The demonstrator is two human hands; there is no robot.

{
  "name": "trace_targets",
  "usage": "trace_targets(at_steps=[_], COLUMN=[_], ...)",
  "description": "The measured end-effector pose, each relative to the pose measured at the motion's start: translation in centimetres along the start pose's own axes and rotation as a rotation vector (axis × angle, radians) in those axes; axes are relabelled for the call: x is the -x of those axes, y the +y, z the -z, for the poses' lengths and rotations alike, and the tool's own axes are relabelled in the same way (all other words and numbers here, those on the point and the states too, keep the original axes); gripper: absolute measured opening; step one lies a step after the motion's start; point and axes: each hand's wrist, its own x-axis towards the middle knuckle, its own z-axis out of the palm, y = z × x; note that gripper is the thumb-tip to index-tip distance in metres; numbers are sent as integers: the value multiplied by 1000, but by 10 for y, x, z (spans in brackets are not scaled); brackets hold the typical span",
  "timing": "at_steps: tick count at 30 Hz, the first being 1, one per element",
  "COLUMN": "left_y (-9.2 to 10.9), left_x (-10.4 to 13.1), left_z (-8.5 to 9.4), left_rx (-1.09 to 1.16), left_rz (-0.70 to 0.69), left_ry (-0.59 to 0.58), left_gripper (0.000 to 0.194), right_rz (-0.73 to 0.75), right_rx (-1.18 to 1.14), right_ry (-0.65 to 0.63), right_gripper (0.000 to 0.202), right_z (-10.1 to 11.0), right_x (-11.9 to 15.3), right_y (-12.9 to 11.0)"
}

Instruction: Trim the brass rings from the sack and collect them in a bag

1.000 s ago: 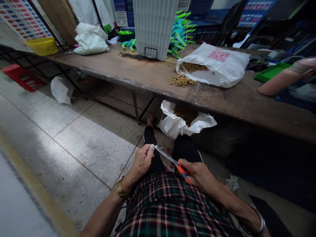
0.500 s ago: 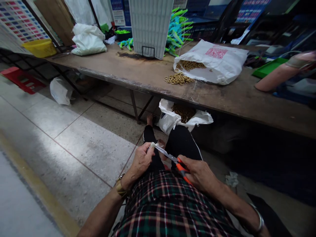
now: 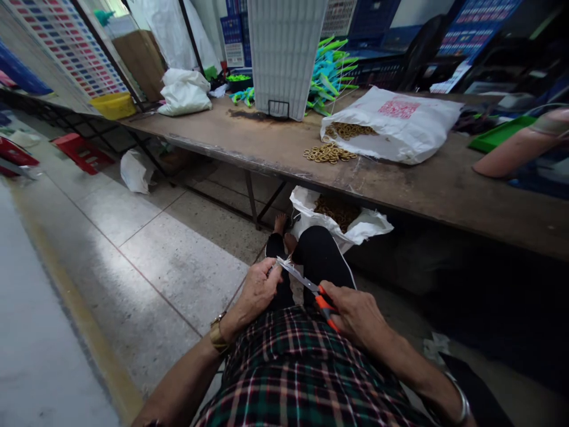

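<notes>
My right hand [image 3: 358,311] is wrapped round the orange handles of a pair of scissors [image 3: 326,305]. Their blades point up and left, with the tips beside white frayed strands [image 3: 284,261]. Those strands stick out from the pinched fingers of my left hand [image 3: 258,287], which wears a watch [image 3: 217,335] on its wrist. Both hands are above my lap, over the plaid shirt and black trousers. Whether the blades touch the strands is too small to tell.
On the table [image 3: 213,139] ahead lie brass-coloured rings [image 3: 329,153] by a white sack [image 3: 400,127], a grey ribbed panel [image 3: 287,59] and a pink cylinder [image 3: 515,148]. Another open sack [image 3: 306,201] of rings stands beneath. Red stools [image 3: 82,153] are at left.
The view has turned a little left, so the table and sacks sit further right and lower. My left fingers have shifted slightly around the strands; the scissors stay in my right hand.
</notes>
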Motion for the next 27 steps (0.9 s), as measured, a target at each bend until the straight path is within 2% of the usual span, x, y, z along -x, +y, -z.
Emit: trace_targets(at_steps=[5,13,21,24,27], left_y=[8,11,10,9,7], left_x=[-4,-10,-13,-13,-12], left_z=[-5,-9,-5,-4,-5], left_rx=[-79,-140,-127,-138,-165], left_rz=[-54,-51,-6,-7,-35], left_ry=[-9,7,42,47,28], left_gripper=[29,30,29,28,26], right_rz=[-19,11,71,54,30], right_rx=[-9,-132,-230,-238,-228], right_ry=[49,110,67,13,17], right_gripper=[19,25,20,23,26], right_z=[-3,-7,-6,-5,-5], right_x=[6,8,0,-1,-1], right_y=[9,18,21,20,18])
